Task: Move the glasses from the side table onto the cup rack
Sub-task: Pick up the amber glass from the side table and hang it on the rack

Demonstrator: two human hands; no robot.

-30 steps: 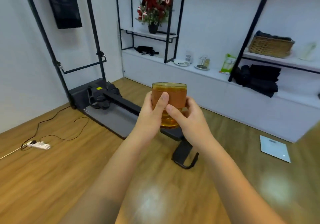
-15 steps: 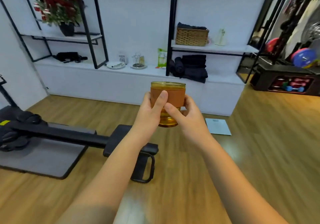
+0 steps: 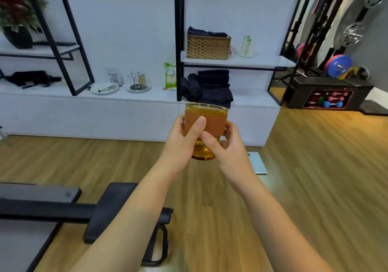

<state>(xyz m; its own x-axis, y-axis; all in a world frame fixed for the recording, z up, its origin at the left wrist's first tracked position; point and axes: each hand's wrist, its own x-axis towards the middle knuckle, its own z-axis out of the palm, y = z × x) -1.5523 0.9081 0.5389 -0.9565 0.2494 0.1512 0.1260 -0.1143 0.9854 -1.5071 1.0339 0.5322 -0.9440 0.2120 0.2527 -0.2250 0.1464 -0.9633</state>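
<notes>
I see the wire cup rack [image 3: 136, 80] on the long white ledge [image 3: 63, 95], left of the black upright post [image 3: 178, 40]. Below that post, my left hand [image 3: 182, 143] and right hand [image 3: 225, 145] together clasp the amber glass with a brown sleeve [image 3: 206, 122] over the wooden plank floor [image 3: 315, 166]; right of the post sits a woven basket [image 3: 208, 45].

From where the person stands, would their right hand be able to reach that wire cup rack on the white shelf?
Probably not yet. The right hand and left hand both grip the amber glass, and the cup rack stands well beyond them, across open wood floor.
</notes>
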